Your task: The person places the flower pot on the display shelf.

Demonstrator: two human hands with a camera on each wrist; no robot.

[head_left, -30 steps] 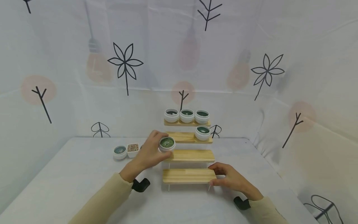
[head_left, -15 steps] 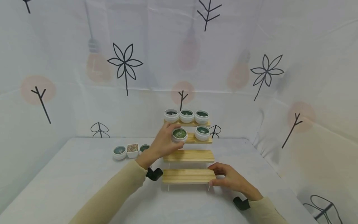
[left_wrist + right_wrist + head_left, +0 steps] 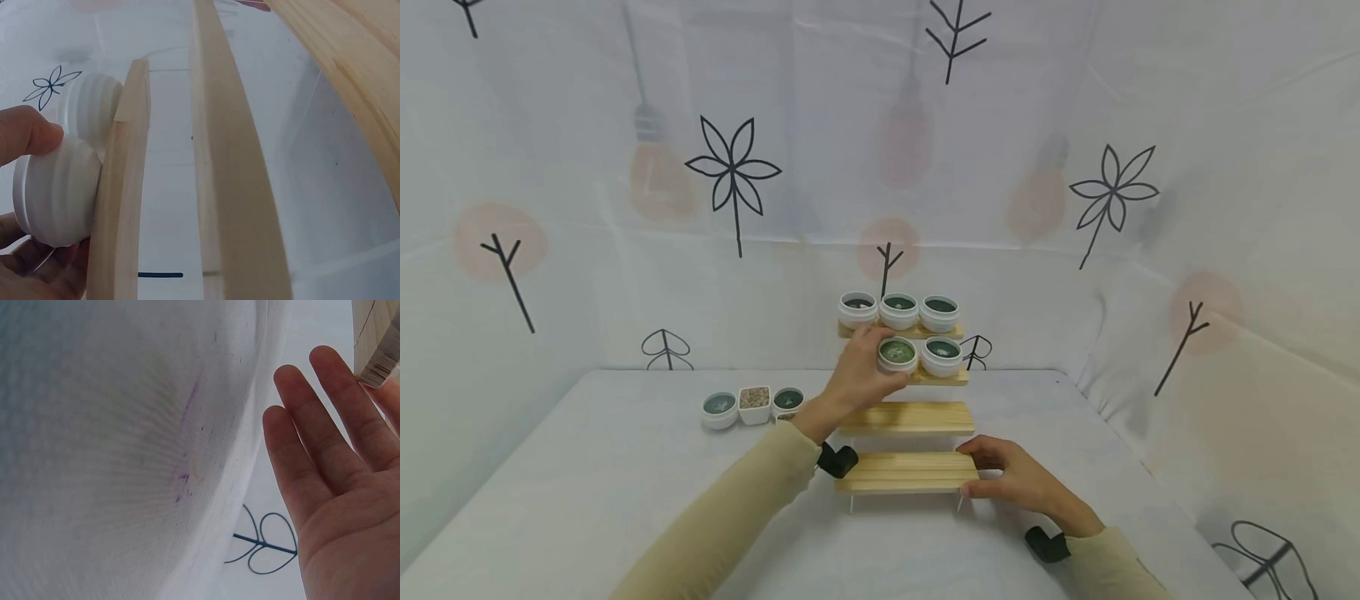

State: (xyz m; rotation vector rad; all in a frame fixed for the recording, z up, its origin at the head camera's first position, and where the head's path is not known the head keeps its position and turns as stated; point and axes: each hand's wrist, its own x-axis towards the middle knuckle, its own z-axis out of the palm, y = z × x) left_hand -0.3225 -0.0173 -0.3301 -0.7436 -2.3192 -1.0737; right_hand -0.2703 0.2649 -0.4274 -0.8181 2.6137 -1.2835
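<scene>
My left hand (image 3: pixel 859 371) grips a small round white pot (image 3: pixel 897 353) with a mottled green filling, thumb on one side and fingers on the other. In the left wrist view this pot (image 3: pixel 59 194) sits right at the board of the second-highest shelf (image 3: pixel 107 206), with another white pot (image 3: pixel 94 106) beyond it. That neighbour, a darker green pot (image 3: pixel 942 354), stands at the shelf's right end. Thumb and index finger of my right hand (image 3: pixel 1022 477) pinch the right end of the lowest wooden shelf (image 3: pixel 906 472); in the right wrist view its other fingers (image 3: pixel 319 431) extend straight.
Three white pots (image 3: pixel 898 312) line the top shelf. The third shelf down (image 3: pixel 917 418) is bare wood. Left of the stand are a blue-grey pot (image 3: pixel 719 410), a square gravel-filled pot (image 3: pixel 755 407) and a dark green pot (image 3: pixel 788 400), with another partly behind my left arm.
My left hand has carried the green pot right and up from beside the stand to the second-highest shelf, next to the darker pot. My right hand has stayed at the lowest shelf.
</scene>
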